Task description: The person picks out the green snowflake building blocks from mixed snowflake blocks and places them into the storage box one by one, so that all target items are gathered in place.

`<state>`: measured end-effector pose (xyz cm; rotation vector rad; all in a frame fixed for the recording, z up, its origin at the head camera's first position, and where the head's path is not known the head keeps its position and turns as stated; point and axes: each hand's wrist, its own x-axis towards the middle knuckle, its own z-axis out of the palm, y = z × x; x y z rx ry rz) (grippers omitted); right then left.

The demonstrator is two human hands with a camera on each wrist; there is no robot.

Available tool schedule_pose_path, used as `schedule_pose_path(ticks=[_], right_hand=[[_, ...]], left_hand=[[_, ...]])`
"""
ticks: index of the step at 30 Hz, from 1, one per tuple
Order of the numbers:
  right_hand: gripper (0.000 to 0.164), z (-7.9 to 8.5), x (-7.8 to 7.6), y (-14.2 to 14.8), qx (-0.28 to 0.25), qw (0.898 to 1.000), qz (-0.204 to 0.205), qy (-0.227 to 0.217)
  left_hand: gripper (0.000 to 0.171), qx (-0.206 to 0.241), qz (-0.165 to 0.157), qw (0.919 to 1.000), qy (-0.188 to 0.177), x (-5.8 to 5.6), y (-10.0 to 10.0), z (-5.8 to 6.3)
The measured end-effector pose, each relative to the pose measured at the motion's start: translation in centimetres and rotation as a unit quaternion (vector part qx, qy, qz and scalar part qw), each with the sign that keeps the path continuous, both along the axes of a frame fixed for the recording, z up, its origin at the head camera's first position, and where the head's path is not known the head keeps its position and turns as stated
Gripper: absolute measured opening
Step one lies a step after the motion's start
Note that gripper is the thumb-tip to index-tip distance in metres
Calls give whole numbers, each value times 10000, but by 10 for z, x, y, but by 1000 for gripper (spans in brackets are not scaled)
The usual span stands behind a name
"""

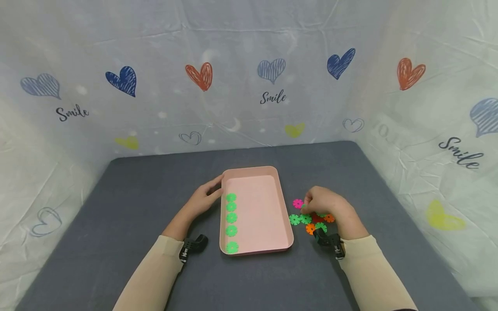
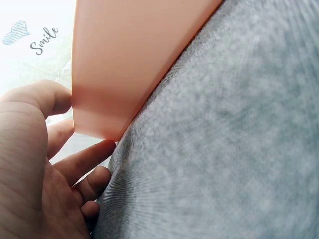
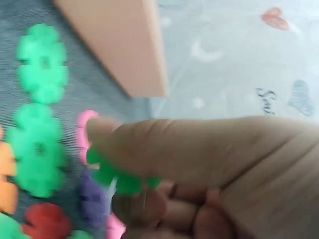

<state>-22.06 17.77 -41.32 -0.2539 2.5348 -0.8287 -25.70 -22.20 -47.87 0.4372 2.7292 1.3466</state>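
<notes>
A shallow pink tray (image 1: 258,216) lies on the table with several green notched plastic discs (image 1: 231,217) in a row along its left side. My left hand (image 1: 201,199) rests at the tray's upper left side, thumb and fingertips against its outer wall. In the left wrist view, the fingers (image 2: 84,162) reach the tray's corner close to the cloth. Right of the tray, my right hand (image 1: 324,202) pinches a green notched disc (image 3: 127,184) between thumb and fingers. Below it lies a loose group of discs: green (image 1: 294,220), pink (image 1: 298,203), orange (image 1: 310,229), red and purple (image 3: 93,199).
A dark grey cloth (image 1: 155,185) covers the table. Pale curtains (image 1: 233,121) printed with hearts and "Smile" stand behind it and at both sides. Black wrist mounts (image 1: 193,246) sit at both cuffs. The tray's raised wall (image 3: 119,45) stands near the right hand.
</notes>
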Motion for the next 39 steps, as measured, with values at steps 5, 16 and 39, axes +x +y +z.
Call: schedule_pose_path(ticks=[5,16,39], right_hand=[[22,19,4,1,-956,9944,-181,406],[37,25,30,-63,-2421,9671,783,94],[18,-6,49,-115,-921,9702,1714,1441]], left_hand=[[63,33,28,10000,-65,0,1,0],[62,92,-8,9999,-72,0,1,0],[61,147,-75,9998,-103,0,1,2]])
